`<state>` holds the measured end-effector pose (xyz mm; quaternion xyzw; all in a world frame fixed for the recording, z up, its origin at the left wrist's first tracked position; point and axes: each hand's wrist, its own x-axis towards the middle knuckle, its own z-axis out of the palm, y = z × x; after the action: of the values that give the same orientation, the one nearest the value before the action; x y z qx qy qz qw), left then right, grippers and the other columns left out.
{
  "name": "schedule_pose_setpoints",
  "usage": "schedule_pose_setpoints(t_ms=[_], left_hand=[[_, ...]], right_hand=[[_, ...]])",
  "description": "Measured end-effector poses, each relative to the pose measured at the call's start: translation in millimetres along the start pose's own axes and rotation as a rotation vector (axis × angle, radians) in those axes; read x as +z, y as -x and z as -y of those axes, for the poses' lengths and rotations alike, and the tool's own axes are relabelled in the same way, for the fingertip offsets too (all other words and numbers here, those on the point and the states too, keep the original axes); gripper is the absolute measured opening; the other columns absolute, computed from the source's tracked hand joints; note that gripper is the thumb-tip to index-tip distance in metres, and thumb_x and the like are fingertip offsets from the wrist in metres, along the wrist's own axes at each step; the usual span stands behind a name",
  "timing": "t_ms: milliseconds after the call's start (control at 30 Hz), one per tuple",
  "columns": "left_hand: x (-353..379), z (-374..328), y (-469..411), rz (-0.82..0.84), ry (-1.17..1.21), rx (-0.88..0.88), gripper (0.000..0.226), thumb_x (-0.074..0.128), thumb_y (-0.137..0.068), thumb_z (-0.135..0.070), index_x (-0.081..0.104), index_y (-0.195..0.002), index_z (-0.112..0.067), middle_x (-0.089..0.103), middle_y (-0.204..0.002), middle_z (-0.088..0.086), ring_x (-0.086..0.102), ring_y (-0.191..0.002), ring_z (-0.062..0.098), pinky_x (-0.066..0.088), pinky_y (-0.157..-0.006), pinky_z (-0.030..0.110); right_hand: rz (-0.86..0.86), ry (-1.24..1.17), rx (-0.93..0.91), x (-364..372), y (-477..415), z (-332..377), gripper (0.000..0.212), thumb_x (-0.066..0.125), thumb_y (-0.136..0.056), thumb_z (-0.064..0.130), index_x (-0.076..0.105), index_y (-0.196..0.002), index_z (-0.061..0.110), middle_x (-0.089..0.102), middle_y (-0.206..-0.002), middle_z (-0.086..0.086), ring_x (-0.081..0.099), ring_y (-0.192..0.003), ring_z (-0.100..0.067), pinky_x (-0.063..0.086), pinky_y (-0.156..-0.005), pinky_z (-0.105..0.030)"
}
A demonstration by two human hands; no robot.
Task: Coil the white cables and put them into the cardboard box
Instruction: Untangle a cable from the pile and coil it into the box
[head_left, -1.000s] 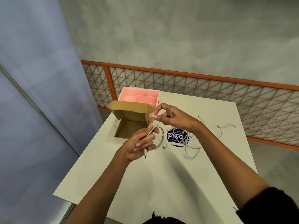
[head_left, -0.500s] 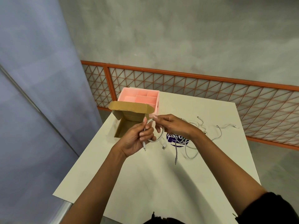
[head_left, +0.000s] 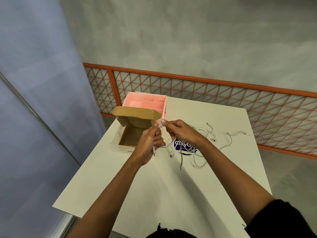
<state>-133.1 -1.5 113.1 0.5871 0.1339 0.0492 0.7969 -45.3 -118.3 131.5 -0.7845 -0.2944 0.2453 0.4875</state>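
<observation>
White cable (head_left: 169,144) is up off the counter (head_left: 171,189), held in both hands right in front of the open cardboard box (head_left: 137,112). The left hand (head_left: 148,141) has its grip curled round the cable, and the plug end pokes out under the fist, pointing down. The right hand (head_left: 180,133) has a narrow pinch grip on the same cable up top, its fingertips almost touching the left hand's. A loop sags between the two hands and curves under the right one.

A strand also dangles lower, across a round purple sticker (head_left: 184,147) on the counter. Honestly can't tell if it's the same cable or another one.

The box sits at the counter's left edge with its lid flap standing up on the far side. A pink organizer tray (head_left: 147,102) with several compartments sits just behind it, touching or nearly so. The other white cables (head_left: 205,132) lie in a loose tangle on the counter behind the right wrist, and one stretches out farther right. An orange mesh railing (head_left: 205,82) runs behind the counter.
</observation>
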Motion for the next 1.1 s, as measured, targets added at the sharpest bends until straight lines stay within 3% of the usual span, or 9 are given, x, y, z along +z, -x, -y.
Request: schedule_pose_setpoints(t_ms=[100,200,333,433,567,633,767,900,1100], left_hand=[[-4.3,5.2,1.1,0.004,0.080,-0.042,0.037,0.035,-0.102,-0.028,0.041,-0.069,-0.012,0.025,-0.053,-0.004,0.025,-0.044,0.005,0.032,-0.045,0.018],[-12.4,9.6,0.2,-0.009,0.151,-0.068,0.039,0.034,-0.103,-0.027,0.040,-0.067,-0.013,0.026,-0.051,-0.005,0.025,-0.040,0.004,0.034,-0.043,0.017],[-28.1,5.4,-4.7,-0.034,0.251,-0.044,0.041,0.033,-0.103,-0.026,0.037,-0.065,-0.014,0.025,-0.050,-0.004,0.023,-0.042,0.006,0.035,-0.045,0.018],[-40.3,-0.7,-7.2,-0.035,0.356,-0.038,0.041,0.031,-0.103,-0.026,0.035,-0.064,-0.015,0.026,-0.048,-0.006,0.024,-0.040,0.005,0.034,-0.045,0.017],[-40.3,4.8,-6.2,-0.024,0.336,-0.064,0.042,0.033,-0.103,-0.026,0.035,-0.063,-0.015,0.025,-0.049,-0.005,0.023,-0.040,0.005,0.034,-0.044,0.018],[-39.0,10.2,-5.7,-0.010,0.274,-0.070,0.043,0.034,-0.103,-0.026,0.036,-0.062,-0.015,0.025,-0.049,-0.005,0.022,-0.041,0.005,0.035,-0.045,0.018],[-33.9,14.7,-2.8,0.062,0.181,-0.095,0.043,0.033,-0.103,-0.027,0.035,-0.062,-0.014,0.025,-0.050,-0.004,0.020,-0.043,0.007,0.033,-0.046,0.019],[-28.8,14.1,1.0,0.127,0.123,-0.109,0.041,0.031,-0.103,-0.027,0.034,-0.064,-0.014,0.026,-0.050,-0.004,0.020,-0.045,0.007,0.030,-0.049,0.021],[-31.4,8.6,2.5,0.185,0.056,-0.099,0.041,0.032,-0.102,-0.028,0.034,-0.064,-0.014,0.024,-0.053,-0.003,0.023,-0.045,0.007,0.034,-0.049,0.020]], right_hand=[[0.123,-0.014,-0.029,-10.4,4.8,-7.6,0.046,0.043,-0.098,0.042,0.059,-0.073,0.007,0.056,-0.059,0.001,0.035,-0.047,-0.007,0.031,-0.050,-0.018],[0.186,-0.053,-0.048,-27.1,8.0,-18.5,0.026,0.055,-0.094,0.026,0.064,-0.097,0.002,0.061,-0.076,0.002,0.052,-0.061,-0.006,0.043,-0.061,-0.018],[0.243,0.031,0.027,-42.7,11.9,-37.5,0.008,0.064,-0.089,0.019,0.070,-0.093,0.014,0.069,-0.088,-0.001,0.064,-0.082,-0.006,0.048,-0.079,-0.017],[0.122,0.157,0.005,-46.0,10.0,-61.2,0.013,0.064,-0.089,0.024,0.075,-0.094,0.017,0.068,-0.095,-0.006,0.064,-0.090,-0.014,0.048,-0.087,-0.028],[-0.094,0.071,0.023,-36.3,6.1,-72.5,0.013,0.065,-0.088,0.015,0.073,-0.081,0.022,0.067,-0.081,-0.018,0.062,-0.072,-0.018,0.052,-0.077,-0.029],[-0.211,-0.029,0.037,-33.7,1.3,-70.5,0.012,0.062,-0.090,0.011,0.072,-0.085,0.014,0.069,-0.086,-0.019,0.065,-0.070,-0.020,0.056,-0.079,-0.025],[-0.413,-0.247,0.039,-37.9,-13.5,-60.5,0.016,0.057,-0.092,0.007,0.070,-0.091,-0.003,0.069,-0.094,-0.023,0.066,-0.070,-0.019,0.055,-0.087,-0.035],[-0.466,-0.441,0.017,-36.7,-24.9,-42.9,0.018,0.055,-0.092,0.002,0.066,-0.092,-0.013,0.069,-0.088,-0.009,0.066,-0.070,-0.014,0.057,-0.075,-0.019],[-0.419,-0.647,0.052,-32.5,-33.3,-32.4,0.023,0.052,-0.094,0.000,0.061,-0.108,-0.016,0.068,-0.090,-0.007,0.068,-0.069,-0.008,0.057,-0.068,-0.016]])
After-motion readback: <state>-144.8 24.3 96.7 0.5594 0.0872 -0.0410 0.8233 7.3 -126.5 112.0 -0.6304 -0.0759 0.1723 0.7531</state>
